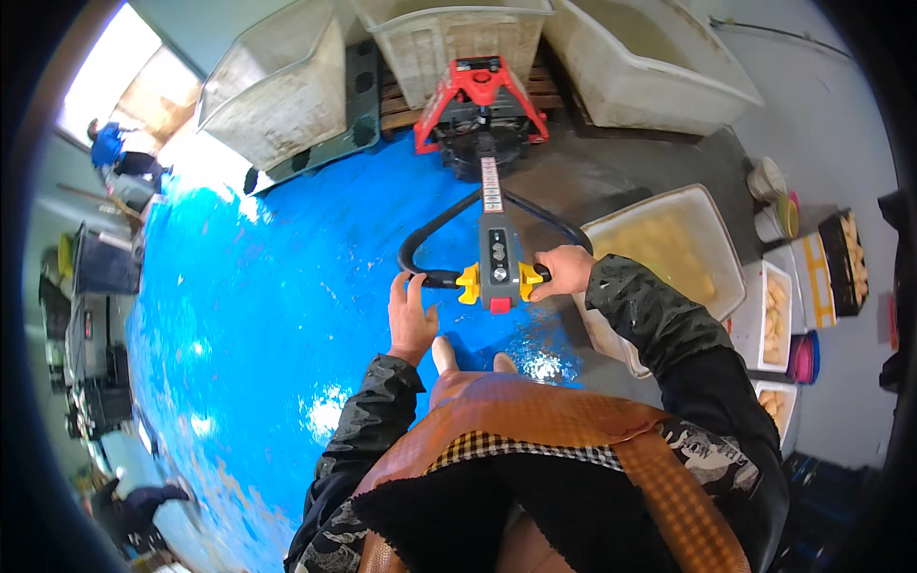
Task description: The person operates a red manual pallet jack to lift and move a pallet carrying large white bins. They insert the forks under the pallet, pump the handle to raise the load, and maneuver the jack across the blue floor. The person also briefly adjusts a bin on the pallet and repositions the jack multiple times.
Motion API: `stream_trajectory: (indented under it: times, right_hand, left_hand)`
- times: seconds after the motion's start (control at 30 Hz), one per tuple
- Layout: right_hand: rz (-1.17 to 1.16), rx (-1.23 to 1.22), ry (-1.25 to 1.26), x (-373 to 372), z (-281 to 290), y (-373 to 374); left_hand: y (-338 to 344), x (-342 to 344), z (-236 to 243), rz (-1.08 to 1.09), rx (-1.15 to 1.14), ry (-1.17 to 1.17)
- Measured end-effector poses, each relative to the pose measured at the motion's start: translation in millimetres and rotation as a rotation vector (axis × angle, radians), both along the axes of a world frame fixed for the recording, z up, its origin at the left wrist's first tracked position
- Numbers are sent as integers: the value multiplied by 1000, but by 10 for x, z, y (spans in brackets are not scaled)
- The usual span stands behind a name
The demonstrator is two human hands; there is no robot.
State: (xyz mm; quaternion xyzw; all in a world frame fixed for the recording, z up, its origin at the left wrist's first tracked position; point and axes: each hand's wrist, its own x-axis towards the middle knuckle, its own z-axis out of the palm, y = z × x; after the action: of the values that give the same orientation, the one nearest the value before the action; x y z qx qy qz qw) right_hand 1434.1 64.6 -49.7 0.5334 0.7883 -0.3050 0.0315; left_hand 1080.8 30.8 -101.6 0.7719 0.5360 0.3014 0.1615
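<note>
Before me stands an electric pallet jack with a red body and a long tiller. Its grey control head carries yellow thumb switches, a red button at the near end and a black loop handle. My right hand is wrapped round the right grip, close to the yellow switch. At the left grip, my left hand has its fingers stretched out and apart, the fingertips at the black bar without closing round it. The jack's forks are hidden beneath the middle white tub.
More white tubs stand left and right, the left on a green pallet. A tub of cloudy yellowish liquid, buckets and white boxes line the right. The blue floor shines wet. A person is far left.
</note>
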Motion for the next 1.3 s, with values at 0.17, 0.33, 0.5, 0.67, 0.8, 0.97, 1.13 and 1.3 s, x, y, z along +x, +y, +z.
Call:
stream_trajectory:
  times: [0.17, 0.33, 0.5, 0.67, 0.8, 0.97, 1.13, 1.3]
  right_hand:
    - [-10, 67, -41, -50, -156, -128]
    - [-73, 149, -7, -49, -234, -250]
    - [-34, 116, -22, -93, -160, -307]
    - [-49, 170, -52, -154, -94, -361]
    - [-47, 109, -38, -72, -126, -369]
    - [-31, 132, -33, -117, -234, -312]
    - [36, 143, 13, -123, -42, -263]
    - [66, 150, -19, 86, 364, -144]
  left_hand:
    - [-961, -145, -71, 147, -190, 9]
    - [-1661, -244, -161, 178, -340, -39]
    - [-2139, -384, -102, 294, -436, -112]
    - [-2358, -539, -50, 356, -404, -132]
    - [-2274, -532, -49, 344, -359, -165]
    - [-1906, -488, -117, 311, -345, -196]
    - [-1363, -421, 246, 211, -160, -52]
    - [-416, -14, 679, 110, -78, 128]
